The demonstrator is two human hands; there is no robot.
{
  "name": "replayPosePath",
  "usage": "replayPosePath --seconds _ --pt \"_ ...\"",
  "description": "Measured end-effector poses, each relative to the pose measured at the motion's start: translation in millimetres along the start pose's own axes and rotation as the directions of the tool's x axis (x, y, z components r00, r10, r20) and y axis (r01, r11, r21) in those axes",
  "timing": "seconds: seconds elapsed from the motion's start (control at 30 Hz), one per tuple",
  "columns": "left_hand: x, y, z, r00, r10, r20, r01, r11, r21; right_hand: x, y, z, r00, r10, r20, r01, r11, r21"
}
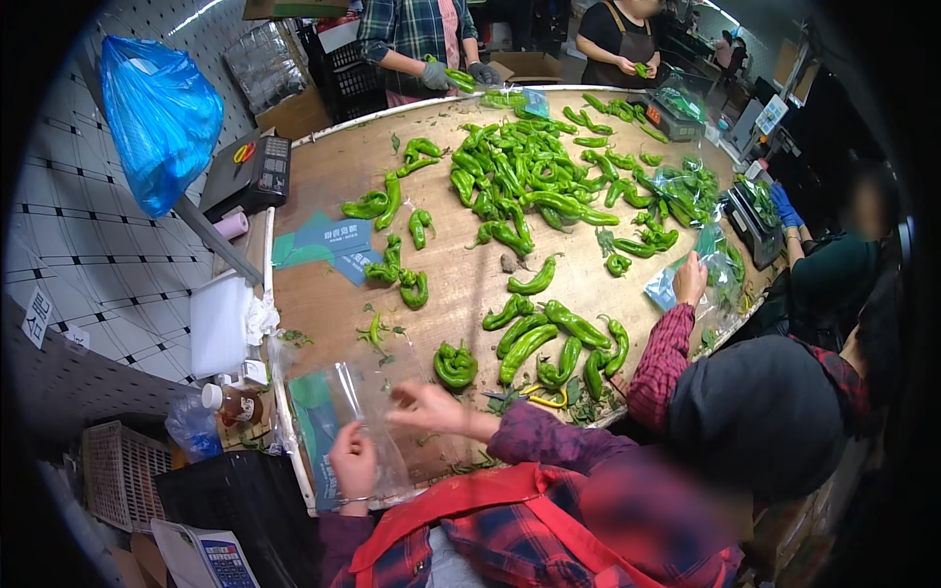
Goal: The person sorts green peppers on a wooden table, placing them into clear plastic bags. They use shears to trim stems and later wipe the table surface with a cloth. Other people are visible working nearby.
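My left hand (353,459) pinches the edge of a clear plastic bag (390,470) at the near left corner of the table. My right hand (426,408) reaches across to the bag's right side, its fingers slightly blurred; whether they grip the film I cannot tell. Printed blue-green cards (309,397) lie under or behind the bag. Just beyond my right hand sits a curled green pepper (456,365). Yellow-handled scissors (548,397) rest among leaf scraps, near several long green peppers (528,351).
A large heap of green peppers (514,165) covers the table's middle. A scale (250,173) stands at the left, below a hanging blue bag (158,121). Beside me at right, a co-worker's hand (691,279) touches a bag of peppers. Other people stand around the far side.
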State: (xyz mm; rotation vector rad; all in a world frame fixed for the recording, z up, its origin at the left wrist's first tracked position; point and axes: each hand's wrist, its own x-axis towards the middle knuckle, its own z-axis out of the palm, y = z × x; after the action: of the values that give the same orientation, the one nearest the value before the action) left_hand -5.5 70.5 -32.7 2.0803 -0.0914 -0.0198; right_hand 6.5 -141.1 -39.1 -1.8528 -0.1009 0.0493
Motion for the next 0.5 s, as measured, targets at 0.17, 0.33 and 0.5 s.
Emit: replayPosePath --seconds 0.17,0.33,0.5 --pt "-7 2 28 0.995 -0.002 0.098 0.001 1.000 0.017 0 43 32 0.959 0.200 0.198 -0.250 0.929 0.272" --pt "1 -6 36 0.999 0.017 0.027 -0.018 1.000 0.017 -10 24 20 0.941 0.229 0.249 -0.297 0.911 0.287" --pt "4 -48 38 0.992 -0.086 0.095 0.093 0.993 -0.073 -6 56 22 0.920 0.281 0.274 -0.377 0.822 0.425"
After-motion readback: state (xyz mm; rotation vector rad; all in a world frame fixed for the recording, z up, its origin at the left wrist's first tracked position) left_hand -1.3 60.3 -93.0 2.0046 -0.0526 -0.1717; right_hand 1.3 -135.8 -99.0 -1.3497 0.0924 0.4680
